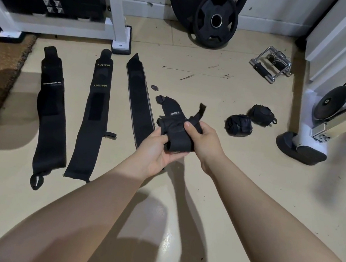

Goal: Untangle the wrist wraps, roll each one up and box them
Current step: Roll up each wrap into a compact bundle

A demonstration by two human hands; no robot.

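Both hands' fingers (187, 128) grasp a half-rolled wrap (175, 129) above beige flooring (239, 174) (scuffed), weight plates (215, 20) behind.

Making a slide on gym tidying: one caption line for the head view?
Both hands roll a black fabric wrist wrap; three flat wraps and two rolled ones lie on the floor.

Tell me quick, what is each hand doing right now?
Left hand: grips the half-rolled wrap from below.
Right hand: grips the same wrap from the right, thumb on top.
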